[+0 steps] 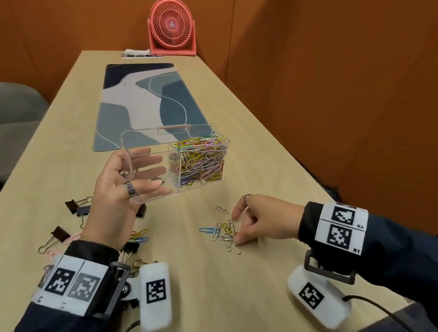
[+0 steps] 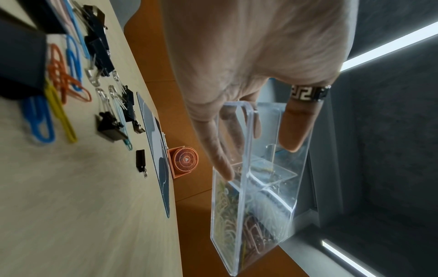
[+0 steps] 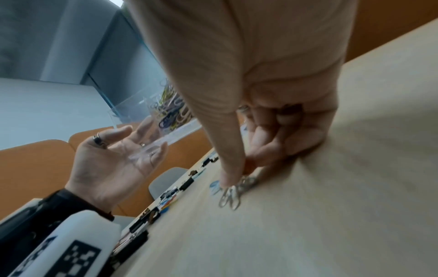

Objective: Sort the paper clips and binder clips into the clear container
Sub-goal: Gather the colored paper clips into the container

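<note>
Clear container: in the head view, held up off the surface by the left hand, thumb on the near wall, fingers seen through the plastic on the far side.
Filled compartment: the half farther from the left hand is packed with coloured paper clips; the half at the fingers looks bare.
Right hand: low on the surface, thumb and forefinger closing on a small heap of loose paper clips, mostly silver, with a blue one on the side toward the left hand.
Binder clips: black ones scattered on the surface under and beside the left wrist, mixed with pink, yellow and blue paper clips.
Beyond the hands: a patterned mat and a coral fan at the far end.

Left wrist view: the left hand grips the container by its end wall, a ringed finger inside the open top; clips fill the far compartment. Binder clips and coloured clips lie on the surface beside it.

Right wrist view: the right hand pinches at the silver clips with fingertips on the surface; the left hand holds the container above, apart from it.
</note>
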